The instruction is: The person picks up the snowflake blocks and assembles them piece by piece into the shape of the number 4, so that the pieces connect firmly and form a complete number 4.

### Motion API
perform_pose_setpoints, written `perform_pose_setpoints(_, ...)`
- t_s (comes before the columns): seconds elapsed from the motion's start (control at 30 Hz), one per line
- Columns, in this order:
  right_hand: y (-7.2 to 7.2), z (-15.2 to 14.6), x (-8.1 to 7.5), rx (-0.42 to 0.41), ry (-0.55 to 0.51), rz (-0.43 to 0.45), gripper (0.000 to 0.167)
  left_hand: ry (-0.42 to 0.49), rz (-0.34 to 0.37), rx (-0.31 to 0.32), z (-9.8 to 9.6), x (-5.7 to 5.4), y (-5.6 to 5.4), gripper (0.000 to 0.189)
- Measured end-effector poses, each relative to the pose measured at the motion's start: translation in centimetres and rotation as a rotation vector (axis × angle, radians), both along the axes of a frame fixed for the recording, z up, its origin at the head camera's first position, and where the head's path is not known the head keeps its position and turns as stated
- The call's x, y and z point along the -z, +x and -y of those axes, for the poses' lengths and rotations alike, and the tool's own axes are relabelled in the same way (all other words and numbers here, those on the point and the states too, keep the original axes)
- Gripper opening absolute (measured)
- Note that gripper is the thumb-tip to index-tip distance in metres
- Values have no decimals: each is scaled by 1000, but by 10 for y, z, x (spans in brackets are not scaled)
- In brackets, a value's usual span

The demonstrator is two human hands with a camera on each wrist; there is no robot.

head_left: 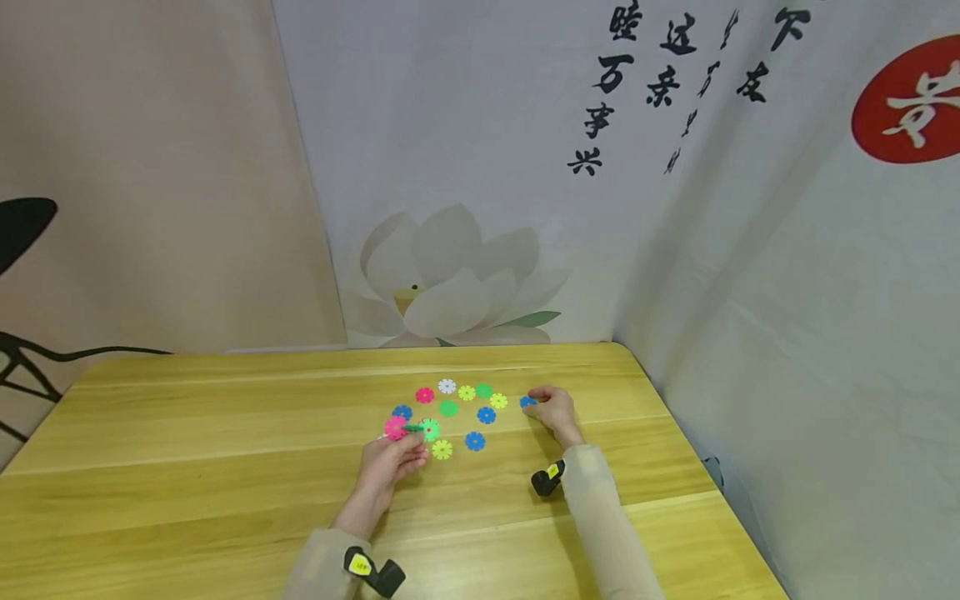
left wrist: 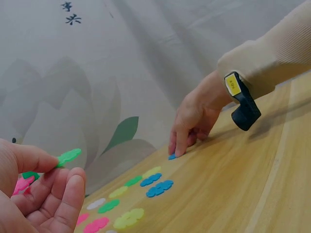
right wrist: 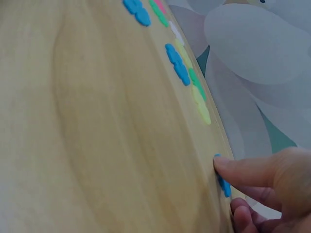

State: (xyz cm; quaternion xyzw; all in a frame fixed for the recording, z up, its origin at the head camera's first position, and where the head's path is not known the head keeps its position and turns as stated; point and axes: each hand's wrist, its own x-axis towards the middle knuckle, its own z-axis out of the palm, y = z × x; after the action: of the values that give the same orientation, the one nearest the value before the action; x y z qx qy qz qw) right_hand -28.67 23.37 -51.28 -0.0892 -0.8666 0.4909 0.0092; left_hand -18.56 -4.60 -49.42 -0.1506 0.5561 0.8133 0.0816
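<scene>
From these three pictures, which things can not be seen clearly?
- Blue plastic flower disc, right wrist view: mostly covered by the right hand's fingers.
- Pink flower disc, left wrist view: behind the left hand.
- Green flower disc, head view: too small; joining unclear.

Smooth varnished wood table [head_left: 225,467], matt plastic flower discs [head_left: 475,441], printed cloth backdrop [head_left: 465,167], knit sleeve [head_left: 600,517]
</scene>
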Motion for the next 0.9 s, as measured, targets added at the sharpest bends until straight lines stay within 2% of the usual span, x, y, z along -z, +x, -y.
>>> perform_pose_setpoints(0.37,-2,1,-6,-3,144,54,25,-12,-3,-15,-1,0,-1,20)
perform_pose_setpoints(0.53,-2,2,-10,-10,173,67,26,-4,-12,-17,-1,-1,-1,20)
perform_pose_setpoints(0.9,3,-3,-2,-7,146,-27,21,-18,-4,-20,0,-1,-2,19)
